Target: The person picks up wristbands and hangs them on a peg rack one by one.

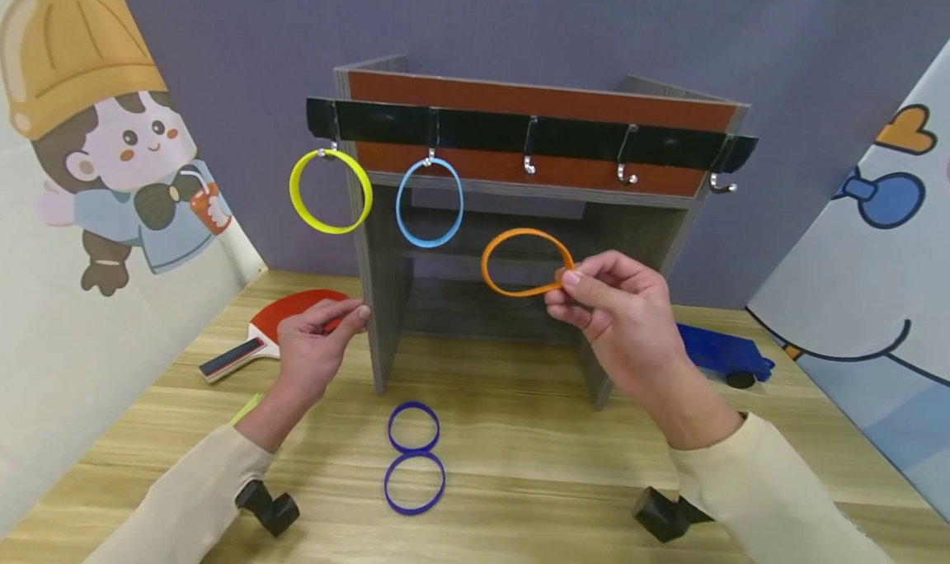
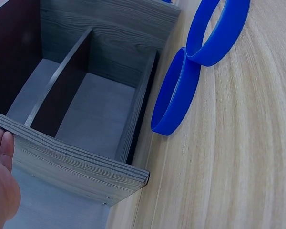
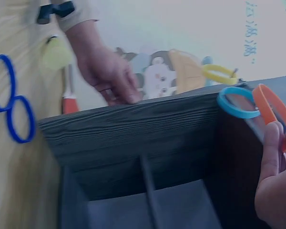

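Observation:
Pinched between thumb and fingers of my right hand (image 1: pixel 631 317) is an orange wristband (image 1: pixel 527 232), held in front of the grey shelf unit (image 1: pixel 382 300), below the middle hook (image 1: pixel 529 164). Its loop narrows toward the fingertips. A yellow wristband (image 1: pixel 361 180) hangs from the leftmost hook, and a light-blue wristband (image 1: pixel 459 197) from the hook beside it. My left hand (image 1: pixel 315 341) is at the front edge of the unit's left side panel (image 2: pixel 71 155), fingertips against it and not wrapped round it. Two dark-blue wristbands (image 1: pixel 414 511) lie touching on the table.
A black hook rail (image 1: pixel 475 127) crosses the unit's top; its three right-hand hooks hold no bands. A red table-tennis paddle (image 1: pixel 289 302) lies behind the left hand. A blue toy vehicle (image 1: pixel 723 351) stands right of the unit. Something yellow-green (image 1: pixel 247 407) is partly hidden by the left forearm.

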`<state>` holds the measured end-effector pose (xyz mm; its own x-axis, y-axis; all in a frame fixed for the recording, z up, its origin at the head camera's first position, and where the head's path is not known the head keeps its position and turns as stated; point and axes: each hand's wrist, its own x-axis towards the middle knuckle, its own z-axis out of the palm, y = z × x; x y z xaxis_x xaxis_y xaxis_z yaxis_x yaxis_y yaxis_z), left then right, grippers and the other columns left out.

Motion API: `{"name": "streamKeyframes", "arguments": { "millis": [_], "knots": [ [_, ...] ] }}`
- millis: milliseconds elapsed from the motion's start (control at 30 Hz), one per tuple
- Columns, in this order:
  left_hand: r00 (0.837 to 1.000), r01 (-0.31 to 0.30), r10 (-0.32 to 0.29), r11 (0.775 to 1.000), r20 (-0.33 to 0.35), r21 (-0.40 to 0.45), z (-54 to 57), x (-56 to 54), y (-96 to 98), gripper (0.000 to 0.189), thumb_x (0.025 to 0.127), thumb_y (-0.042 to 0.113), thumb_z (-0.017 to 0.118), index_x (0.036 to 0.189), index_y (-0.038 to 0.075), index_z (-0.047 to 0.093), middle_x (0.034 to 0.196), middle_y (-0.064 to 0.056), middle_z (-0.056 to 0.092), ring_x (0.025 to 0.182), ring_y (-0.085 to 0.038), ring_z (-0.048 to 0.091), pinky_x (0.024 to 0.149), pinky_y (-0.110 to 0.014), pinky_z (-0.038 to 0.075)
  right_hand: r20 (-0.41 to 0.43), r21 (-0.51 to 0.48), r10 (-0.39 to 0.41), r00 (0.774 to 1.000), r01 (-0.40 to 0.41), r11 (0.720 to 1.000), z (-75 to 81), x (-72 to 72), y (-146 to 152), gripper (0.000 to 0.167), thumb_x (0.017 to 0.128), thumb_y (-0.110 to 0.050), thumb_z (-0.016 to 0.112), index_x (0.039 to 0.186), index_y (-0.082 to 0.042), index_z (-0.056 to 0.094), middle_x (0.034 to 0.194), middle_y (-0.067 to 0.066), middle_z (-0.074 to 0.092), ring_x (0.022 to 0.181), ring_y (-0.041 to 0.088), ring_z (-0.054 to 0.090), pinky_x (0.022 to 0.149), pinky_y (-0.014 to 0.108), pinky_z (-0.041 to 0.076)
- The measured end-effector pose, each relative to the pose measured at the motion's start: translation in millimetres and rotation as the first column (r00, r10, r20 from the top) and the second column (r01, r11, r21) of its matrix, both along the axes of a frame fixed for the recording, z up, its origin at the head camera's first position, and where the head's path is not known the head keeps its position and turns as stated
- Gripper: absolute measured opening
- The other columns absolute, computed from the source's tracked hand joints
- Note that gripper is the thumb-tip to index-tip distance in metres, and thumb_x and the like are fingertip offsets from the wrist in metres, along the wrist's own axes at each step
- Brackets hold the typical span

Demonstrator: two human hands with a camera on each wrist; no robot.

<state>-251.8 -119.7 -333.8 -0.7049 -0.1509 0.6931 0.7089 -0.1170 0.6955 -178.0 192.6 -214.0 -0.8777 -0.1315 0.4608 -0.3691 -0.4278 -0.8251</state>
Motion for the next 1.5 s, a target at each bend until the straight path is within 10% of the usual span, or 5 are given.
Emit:
{"name": "streamKeyframes", "arguments": {
  "millis": [500, 1500],
  "knots": [
    [1.000, 0.025, -0.026, 0.999, 0.018, 0.026, -3.4, -2.5, -0.7, 0.020, 0.079, -0.010, 0.071, 0.096, -0.019, 0.066, 0.078, -0.012, 0.064, 0.066, -0.018, 0.067, 0.067, -0.028, 0.057, -0.029, -0.137, -0.033, 0.999, 0.029, 0.990, 33.0, -13.3, -7.3, 0.004, 0.089, 0.004, 0.062, 0.086, 0.004, 0.064, 0.084, 0.017, 0.064, 0.070, 0.023, 0.068, 0.073, 0.032, 0.057],
    [1.000, 0.003, -0.003, 1.000, -0.009, 0.011, -2.9, -4.8, -1.0, 0.020, 0.079, -0.012, 0.070, 0.096, -0.020, 0.064, 0.078, -0.010, 0.065, 0.065, -0.017, 0.068, 0.068, -0.027, 0.057, 0.065, -0.102, -0.093, 0.994, 0.100, 0.990, 18.9, -37.1, -10.9, 0.016, 0.079, -0.005, 0.076, 0.090, 0.003, 0.068, 0.087, 0.017, 0.067, 0.068, 0.022, 0.069, 0.067, 0.028, 0.058]
  ]
}}
